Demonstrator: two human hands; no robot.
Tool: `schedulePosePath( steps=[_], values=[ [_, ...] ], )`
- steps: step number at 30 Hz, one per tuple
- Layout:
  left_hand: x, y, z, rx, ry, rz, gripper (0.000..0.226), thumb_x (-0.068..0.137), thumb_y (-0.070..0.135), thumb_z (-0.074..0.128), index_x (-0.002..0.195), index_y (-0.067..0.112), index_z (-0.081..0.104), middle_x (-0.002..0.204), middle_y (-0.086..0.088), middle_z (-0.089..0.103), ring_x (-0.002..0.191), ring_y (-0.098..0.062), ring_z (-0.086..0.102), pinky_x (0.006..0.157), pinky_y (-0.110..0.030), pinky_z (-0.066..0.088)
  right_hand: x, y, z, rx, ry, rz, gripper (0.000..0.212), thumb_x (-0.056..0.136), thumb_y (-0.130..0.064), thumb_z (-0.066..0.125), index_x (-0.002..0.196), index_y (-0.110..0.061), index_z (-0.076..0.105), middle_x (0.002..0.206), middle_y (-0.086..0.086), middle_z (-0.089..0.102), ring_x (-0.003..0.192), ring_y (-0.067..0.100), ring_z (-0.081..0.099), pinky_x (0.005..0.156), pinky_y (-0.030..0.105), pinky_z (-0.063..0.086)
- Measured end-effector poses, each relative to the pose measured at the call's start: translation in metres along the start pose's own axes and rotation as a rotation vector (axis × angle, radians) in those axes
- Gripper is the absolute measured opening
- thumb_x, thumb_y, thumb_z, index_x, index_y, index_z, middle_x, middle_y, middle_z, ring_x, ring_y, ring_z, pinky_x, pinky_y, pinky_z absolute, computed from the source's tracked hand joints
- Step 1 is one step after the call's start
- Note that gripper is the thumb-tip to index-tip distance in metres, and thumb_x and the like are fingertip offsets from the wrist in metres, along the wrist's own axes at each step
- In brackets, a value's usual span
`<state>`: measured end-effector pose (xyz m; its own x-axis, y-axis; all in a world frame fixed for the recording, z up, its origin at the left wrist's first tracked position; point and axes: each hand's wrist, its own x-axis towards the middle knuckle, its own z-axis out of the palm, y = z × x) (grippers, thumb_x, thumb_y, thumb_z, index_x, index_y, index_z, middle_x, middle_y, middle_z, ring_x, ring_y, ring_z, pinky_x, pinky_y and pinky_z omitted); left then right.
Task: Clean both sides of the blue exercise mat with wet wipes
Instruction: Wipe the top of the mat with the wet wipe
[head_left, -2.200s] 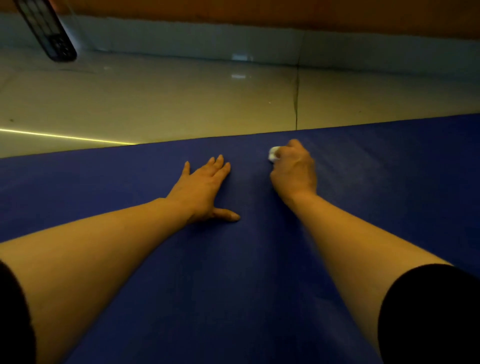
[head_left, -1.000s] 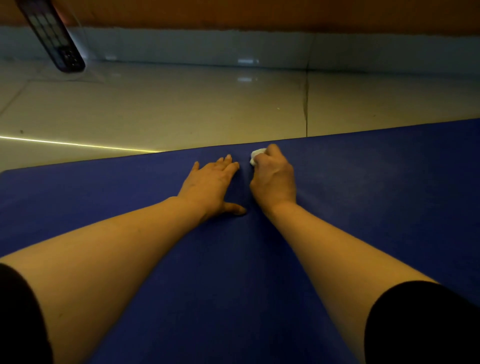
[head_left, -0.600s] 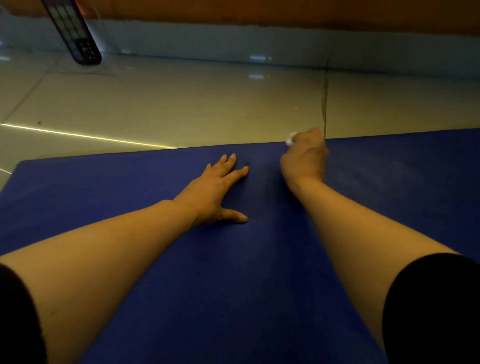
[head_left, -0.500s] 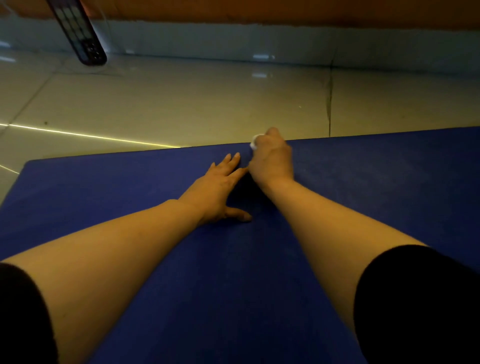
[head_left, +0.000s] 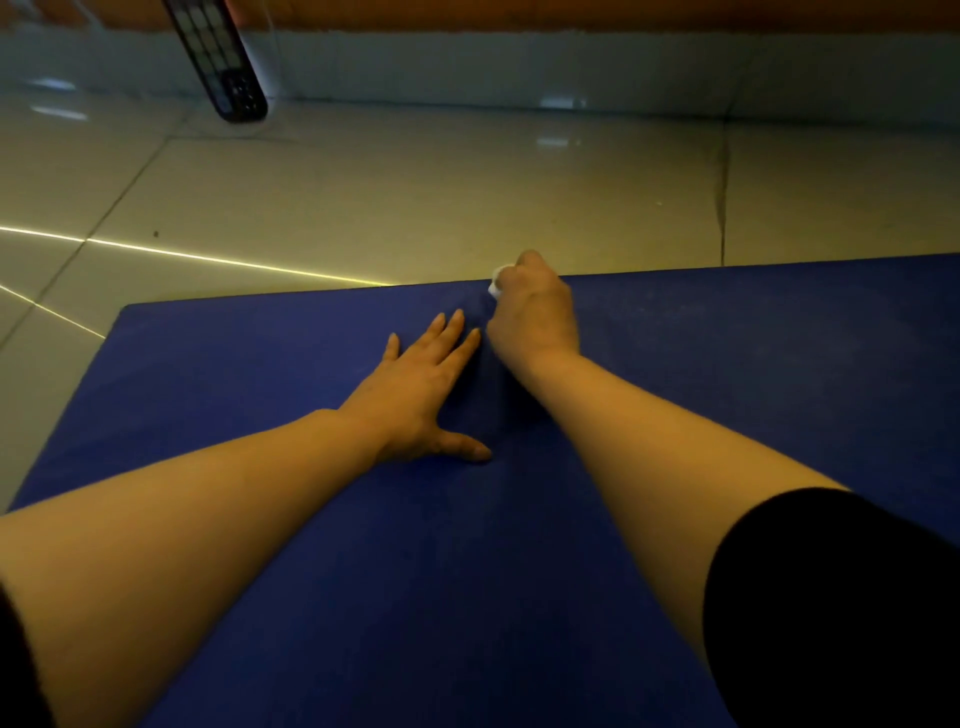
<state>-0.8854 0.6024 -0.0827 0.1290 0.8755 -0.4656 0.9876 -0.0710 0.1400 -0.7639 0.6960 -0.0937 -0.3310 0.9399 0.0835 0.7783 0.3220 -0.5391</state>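
Head view: left hand (head_left: 423, 387) flat on mat (head_left: 727, 364); right hand (head_left: 537, 312) grips wipe (head_left: 496, 280).

Wet wipe (head_left: 496, 280) mostly hidden inside right hand (head_left: 535, 312) grip.

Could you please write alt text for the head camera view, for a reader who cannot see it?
A person's right hand grips a white wet wipe at the far edge of a blue exercise mat, while the left hand rests flat on the mat beside it. Pale floor tiles lie beyond.
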Motion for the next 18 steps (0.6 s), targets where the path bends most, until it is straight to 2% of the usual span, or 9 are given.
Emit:
schedulePosePath(
  steps=[3, 7, 9, 11, 15, 18],
  values=[
    [-0.001, 0.0, -0.001, 0.002, -0.006, 0.005, 0.123, 0.071, 0.069, 0.065, 0.152, 0.022, -0.014, 0.158, 0.001, -0.025, 0.146, -0.016, -0.02, 0.119, -0.051, -0.004, 0.0, 0.014, -0.008, -0.041, -0.01, -0.009, 0.021, 0.09, -0.007, 0.051, 0.105, -0.001, 0.064, 0.114, 0.015, 0.051, 0.101, 0.035, 0.053, 0.081, 0.037, 0.048],
    [0.0, 0.0, -0.002, 0.004, -0.013, 0.008, 0.122, 0.071, 0.069, 0.064, 0.152, 0.023, -0.015, 0.158, 0.0, -0.025, 0.146, -0.017, -0.02, 0.119, -0.051, -0.005, 0.0, 0.055, -0.035, -0.092, 0.152, 0.233, 0.017, 0.088, -0.004, 0.053, 0.1, 0.001, 0.063, 0.116, 0.016, 0.051, 0.099, 0.036, 0.055, 0.077, 0.034, 0.047],
    [0.0, 0.0, -0.001, 0.008, -0.016, -0.002, 0.123, 0.071, 0.069, 0.064, 0.152, 0.022, -0.016, 0.158, 0.0, -0.025, 0.146, -0.017, -0.02, 0.119, -0.052, -0.004, -0.004, 0.046, -0.032, -0.13, 0.143, 0.272, 0.017, 0.088, -0.002, 0.052, 0.1, 0.002, 0.062, 0.118, 0.016, 0.049, 0.099, 0.035, 0.055, 0.079, 0.034, 0.047],
    [0.0, 0.001, -0.001, 0.022, -0.019, -0.012, 0.123, 0.071, 0.069, 0.064, 0.152, 0.021, -0.016, 0.158, -0.001, -0.025, 0.146, -0.018, -0.02, 0.118, -0.052, -0.004, -0.009, 0.022, -0.017, -0.1, 0.114, 0.223, 0.019, 0.09, -0.006, 0.05, 0.104, 0.001, 0.061, 0.12, 0.017, 0.049, 0.102, 0.035, 0.053, 0.083, 0.035, 0.045],
    [-0.001, 0.003, -0.002, 0.012, -0.014, -0.017, 0.124, 0.07, 0.068, 0.066, 0.152, 0.021, -0.014, 0.159, -0.001, -0.024, 0.146, -0.017, -0.02, 0.118, -0.051, -0.003, -0.027, -0.003, 0.007, -0.05, 0.012, -0.048, 0.018, 0.092, -0.013, 0.051, 0.105, -0.003, 0.06, 0.114, 0.015, 0.052, 0.104, 0.03, 0.052, 0.082, 0.032, 0.044],
    [-0.001, 0.003, -0.004, 0.024, -0.024, -0.019, 0.123, 0.071, 0.068, 0.065, 0.152, 0.021, -0.015, 0.159, -0.001, -0.024, 0.146, -0.018, -0.019, 0.118, -0.052, -0.002, -0.022, 0.023, -0.011, -0.081, -0.004, -0.027, 0.02, 0.089, -0.008, 0.052, 0.107, -0.006, 0.062, 0.112, 0.015, 0.053, 0.099, 0.033, 0.054, 0.079, 0.035, 0.048]
  ],
)
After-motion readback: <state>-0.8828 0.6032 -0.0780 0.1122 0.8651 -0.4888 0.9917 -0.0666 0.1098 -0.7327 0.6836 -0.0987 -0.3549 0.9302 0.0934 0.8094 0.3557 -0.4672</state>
